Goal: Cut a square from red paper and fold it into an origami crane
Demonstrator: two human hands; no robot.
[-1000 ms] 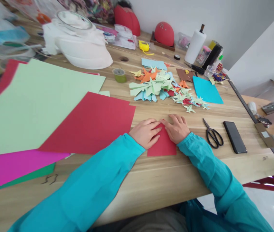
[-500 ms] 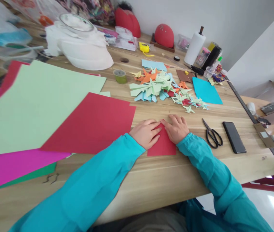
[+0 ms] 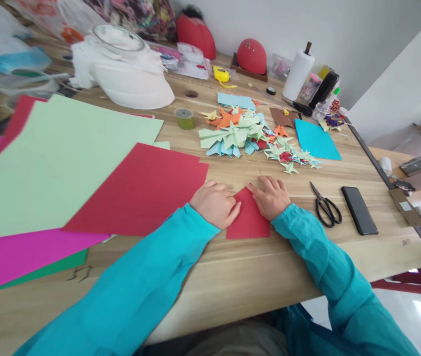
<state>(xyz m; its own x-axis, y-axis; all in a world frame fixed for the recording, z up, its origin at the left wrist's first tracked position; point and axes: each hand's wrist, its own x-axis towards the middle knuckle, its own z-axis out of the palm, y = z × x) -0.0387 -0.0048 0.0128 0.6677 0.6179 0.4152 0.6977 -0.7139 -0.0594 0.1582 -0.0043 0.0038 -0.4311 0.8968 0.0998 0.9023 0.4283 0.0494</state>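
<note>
A small piece of red paper (image 3: 248, 220) lies flat on the table in front of me, its top folded to a point. My left hand (image 3: 214, 203) is curled over its left edge, fingers closed and thumb resting on the paper. Part of that edge is hidden under the hand. On the upper right side of the paper lies my right hand (image 3: 269, 198), fingers stretched out, with the index fingertip close to the pointed top.
Large coloured sheets, a red one (image 3: 139, 193) uppermost near me, spread to the left. Folded paper stars (image 3: 240, 131) lie heaped behind my hands, beside a blue sheet (image 3: 317, 139). Scissors (image 3: 327, 207) and a phone (image 3: 359, 210) are to the right.
My left hand has shifted a little left and its spread fingers have curled in, uncovering more of the red paper. My right hand has stayed in place.
</note>
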